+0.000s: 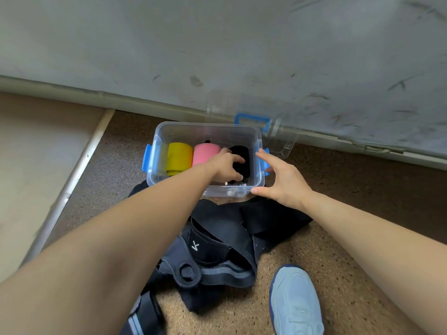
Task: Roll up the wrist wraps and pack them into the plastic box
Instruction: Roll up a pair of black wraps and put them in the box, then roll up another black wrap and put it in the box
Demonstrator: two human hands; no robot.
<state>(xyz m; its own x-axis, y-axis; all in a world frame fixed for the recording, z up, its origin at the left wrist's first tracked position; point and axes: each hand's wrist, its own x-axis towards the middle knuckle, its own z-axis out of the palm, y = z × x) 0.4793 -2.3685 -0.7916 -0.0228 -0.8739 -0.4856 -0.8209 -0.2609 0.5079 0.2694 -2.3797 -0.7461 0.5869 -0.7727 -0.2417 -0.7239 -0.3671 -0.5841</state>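
Item under inspection: one clear plastic box with blue latches, standing open on the speckled brown floor, close to the floor's far edge where the grey wall rises.

Contents: three rolled wrist wraps lie side by side in the box. The yellow roll is at the box's left end and the pink roll is in the middle, touching it. The black roll is at the right end.

Left hand: reaches inside the box over the near wall. Its fingers and thumb are curled round the black roll, gripping it just beside the pink roll. Whether this roll rests on the box bottom cannot be told.

Right hand: outside the box at its near right corner, holding nothing. The fingers are straight and spread, and the thumb tip lies against the corner of the rim. The forefinger points along the right wall; contact there cannot be confirmed.

Lid: clear, with a blue handle, tilted against the wall behind the box's far right corner.

Outstanding material: a heap of unrolled black wraps lies on the floor against the box's near wall, extending toward the floor's near edge.

Other: one light blue shoe is at the floor's near edge, right of the heap.
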